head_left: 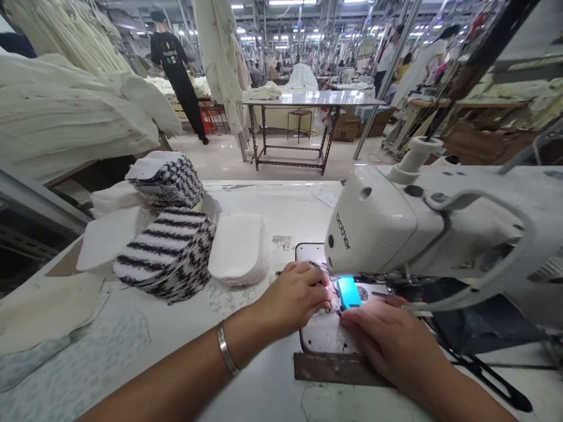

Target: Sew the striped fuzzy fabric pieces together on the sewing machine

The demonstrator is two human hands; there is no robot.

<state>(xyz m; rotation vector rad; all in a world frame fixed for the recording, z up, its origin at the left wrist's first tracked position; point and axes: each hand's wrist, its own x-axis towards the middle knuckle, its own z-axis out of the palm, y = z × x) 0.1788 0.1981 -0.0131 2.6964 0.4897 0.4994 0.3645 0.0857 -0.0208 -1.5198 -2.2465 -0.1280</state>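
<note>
Beside the needle area of a white sewing machine (373, 217), my left hand (301, 296) rests on the bed plate with its fingers curled. Its fingertips press on a small piece, mostly hidden, with dark and white bits showing. My right hand (391, 331) lies low on the plate's right side, thumb and fingers drawn together; what they pinch is hidden. Between the two hands a small bright blue piece (349, 292) lies flat under the machine head, lit by its lamp. The right fingertips are close to its near edge.
Left of my hands stand a stack of white pads (237, 249) and stacks of black-and-white striped fleece pieces (165, 249). Pale printed fabric (88, 351) lies at the near left. Beyond the table are a metal-framed table (312, 99), hanging garments and people.
</note>
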